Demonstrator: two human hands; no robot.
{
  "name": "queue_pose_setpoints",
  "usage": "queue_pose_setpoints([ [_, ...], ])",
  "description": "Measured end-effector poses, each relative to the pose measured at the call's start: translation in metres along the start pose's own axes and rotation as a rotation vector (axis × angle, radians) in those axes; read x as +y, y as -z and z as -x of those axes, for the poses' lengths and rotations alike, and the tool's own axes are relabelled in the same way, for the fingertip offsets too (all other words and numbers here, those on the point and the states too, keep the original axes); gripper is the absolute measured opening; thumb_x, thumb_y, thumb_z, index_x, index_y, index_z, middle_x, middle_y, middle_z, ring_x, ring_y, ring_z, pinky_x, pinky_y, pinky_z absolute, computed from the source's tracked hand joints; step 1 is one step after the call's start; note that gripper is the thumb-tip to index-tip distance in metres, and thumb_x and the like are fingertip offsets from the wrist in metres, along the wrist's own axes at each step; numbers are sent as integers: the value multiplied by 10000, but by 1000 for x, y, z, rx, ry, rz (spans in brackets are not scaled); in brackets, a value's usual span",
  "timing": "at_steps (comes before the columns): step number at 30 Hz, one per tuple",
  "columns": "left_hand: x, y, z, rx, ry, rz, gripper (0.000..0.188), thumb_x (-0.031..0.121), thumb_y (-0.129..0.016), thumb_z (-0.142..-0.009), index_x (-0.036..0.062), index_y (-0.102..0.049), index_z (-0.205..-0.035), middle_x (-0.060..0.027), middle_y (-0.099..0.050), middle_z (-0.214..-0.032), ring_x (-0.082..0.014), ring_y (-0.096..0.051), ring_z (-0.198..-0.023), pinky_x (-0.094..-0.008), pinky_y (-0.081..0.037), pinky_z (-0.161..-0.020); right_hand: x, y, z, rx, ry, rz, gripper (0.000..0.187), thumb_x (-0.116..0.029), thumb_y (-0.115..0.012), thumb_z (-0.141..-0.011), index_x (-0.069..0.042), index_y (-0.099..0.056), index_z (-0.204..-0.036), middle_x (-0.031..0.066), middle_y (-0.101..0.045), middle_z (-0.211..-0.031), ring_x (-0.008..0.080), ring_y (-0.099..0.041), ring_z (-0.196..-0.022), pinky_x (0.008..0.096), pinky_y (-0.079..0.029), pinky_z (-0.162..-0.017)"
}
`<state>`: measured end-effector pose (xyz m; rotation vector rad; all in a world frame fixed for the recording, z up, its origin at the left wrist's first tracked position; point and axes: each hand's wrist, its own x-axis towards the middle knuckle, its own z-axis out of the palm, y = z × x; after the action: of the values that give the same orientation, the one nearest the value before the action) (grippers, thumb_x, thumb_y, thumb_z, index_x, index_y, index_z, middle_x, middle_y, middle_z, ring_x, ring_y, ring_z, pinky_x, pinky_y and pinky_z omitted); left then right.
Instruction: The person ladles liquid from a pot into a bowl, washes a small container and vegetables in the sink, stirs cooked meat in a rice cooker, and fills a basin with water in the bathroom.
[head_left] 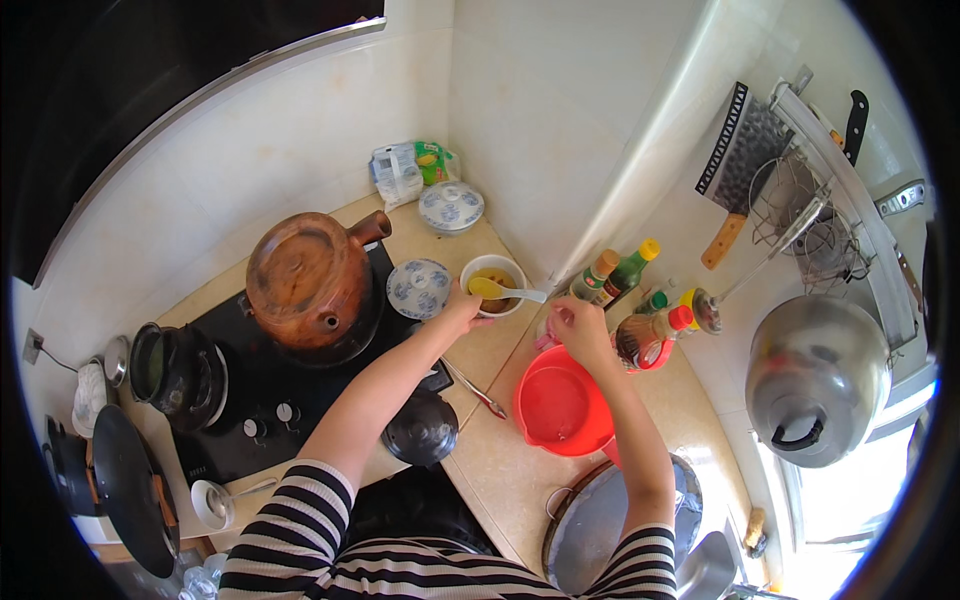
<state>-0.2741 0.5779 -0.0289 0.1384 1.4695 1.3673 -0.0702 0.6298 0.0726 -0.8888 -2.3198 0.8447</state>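
Here, the left fingers (466, 308) grip the bowl (516, 266); what the right fingers (570, 316) hold is hard to tell.

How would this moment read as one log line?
left hand: holding white round bowl, pale spoon inside | right hand: near red round plastic basin
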Motion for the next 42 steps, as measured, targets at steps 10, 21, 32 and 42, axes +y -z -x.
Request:
queue_pose_setpoints([
  [10,11,44,107,-85,76,-25,627,-71,-433,-732,132,-138,-1247,-185,-356,-1184,-346,-570,-881,-434,-560,-626,-23,-18,24,-207,112,-74,408,-156,-680,-702,-11,-533,-1054,117,-574,-749,162,-555,-628,286,-449,-559],
  [21,21,133,255,-131,98,75,626,-10,-472,-731,124,-120,-1231,-192,-389,-1134,-324,-595,-815,-397,-553,-654,-119,-27,38,-627,-272,-782,185,6,-538,-799,24,-573,-979,45,-579,-713,92,-531,-581,207,-421,-503],
  [32,25,250,376,85,-51,210,635,-32,-458,-686,112,-143,-1218,-182,-332,-1155,-341,-575,-866,-421,-542,-713,-249,-104,33,-899,-216,-945,168,-26,-532,-819,28,-579,-971,57,-585,-732,103,-536,-608,213,-411,-524],
  [42,14,356,436,292,-161,452,650,-22,-477,-686,144,-154,-1225,-179,-384,-1150,-334,-581,-864,-456,-525,-741,-355,-187,40,-1022,-118,-1003,162,-5,-512,-818,49,-563,-962,74,-579,-728,109,-525,-592,204,-395,-505],
])
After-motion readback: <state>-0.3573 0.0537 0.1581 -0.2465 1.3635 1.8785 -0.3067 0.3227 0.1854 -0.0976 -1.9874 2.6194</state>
